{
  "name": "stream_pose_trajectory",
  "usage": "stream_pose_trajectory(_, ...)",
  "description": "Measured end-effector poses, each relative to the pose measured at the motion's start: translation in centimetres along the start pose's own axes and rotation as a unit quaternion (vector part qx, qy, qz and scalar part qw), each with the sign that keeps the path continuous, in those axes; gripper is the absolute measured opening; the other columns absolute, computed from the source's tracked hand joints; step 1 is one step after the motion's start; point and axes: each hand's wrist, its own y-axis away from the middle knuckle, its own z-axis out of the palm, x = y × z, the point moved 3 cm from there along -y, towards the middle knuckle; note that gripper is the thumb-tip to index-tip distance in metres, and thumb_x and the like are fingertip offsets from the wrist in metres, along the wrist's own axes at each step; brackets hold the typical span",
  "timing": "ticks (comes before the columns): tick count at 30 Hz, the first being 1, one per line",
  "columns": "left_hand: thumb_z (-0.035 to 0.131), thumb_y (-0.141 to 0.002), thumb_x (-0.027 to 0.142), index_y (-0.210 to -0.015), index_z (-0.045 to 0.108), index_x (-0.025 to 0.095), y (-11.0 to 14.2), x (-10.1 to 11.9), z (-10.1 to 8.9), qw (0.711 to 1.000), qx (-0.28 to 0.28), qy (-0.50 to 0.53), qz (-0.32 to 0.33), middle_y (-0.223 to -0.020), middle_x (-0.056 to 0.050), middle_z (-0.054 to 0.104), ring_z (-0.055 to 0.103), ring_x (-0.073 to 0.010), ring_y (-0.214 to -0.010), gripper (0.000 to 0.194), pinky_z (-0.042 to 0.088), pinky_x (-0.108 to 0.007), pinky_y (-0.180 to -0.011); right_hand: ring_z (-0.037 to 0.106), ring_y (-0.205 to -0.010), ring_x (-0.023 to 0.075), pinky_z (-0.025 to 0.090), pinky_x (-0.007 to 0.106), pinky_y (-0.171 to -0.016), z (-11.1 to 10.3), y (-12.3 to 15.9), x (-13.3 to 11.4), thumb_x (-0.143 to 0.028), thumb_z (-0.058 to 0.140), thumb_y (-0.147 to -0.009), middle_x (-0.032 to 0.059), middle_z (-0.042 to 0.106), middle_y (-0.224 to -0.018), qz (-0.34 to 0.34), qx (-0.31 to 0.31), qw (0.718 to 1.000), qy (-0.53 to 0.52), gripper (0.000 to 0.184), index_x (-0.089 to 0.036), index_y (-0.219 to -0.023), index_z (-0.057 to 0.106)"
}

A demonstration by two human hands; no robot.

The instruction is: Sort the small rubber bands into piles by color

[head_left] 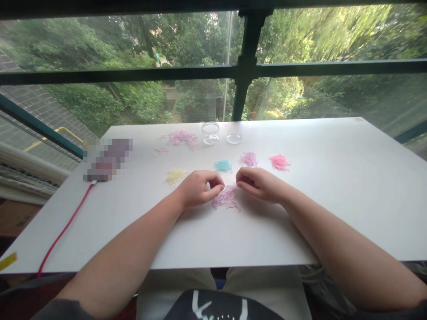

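Both my hands rest on a white table on either side of a small heap of pink-purple elastic bands. My left hand is curled, its fingertips pinched at the heap's upper left edge. My right hand is also curled, fingers pressed together just above the heap's right side. What each pinch holds is too small to make out. Beyond the hands lie separate little heaps: yellow, teal, light purple and pink.
A clear round box and its lid stand at the table's far side, beside a larger mixed heap of bands. A blurred object with a red cable lies at the left. A window with dark bars rises behind.
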Motion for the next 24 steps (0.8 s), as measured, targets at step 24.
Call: stream_pose_trajectory(24, 0.056, -0.08, 0.021, -0.08, 0.066, 0.017, 0.1, -0.1, 0.2, 1.0, -0.02, 0.012, -0.01, -0.071, 0.001, 0.064, 0.056, -0.0089, -0.064, 0.011, 0.041, -0.02, -0.059, 0.042, -0.055, 0.0079, 0.034, 0.02, -0.054, 0.7, -0.3, -0.7, -0.018, 0.054, -0.079, -0.002, 0.051, -0.062, -0.061, 0.013, 0.998, -0.004, 0.004, -0.016, -0.075, 0.054)
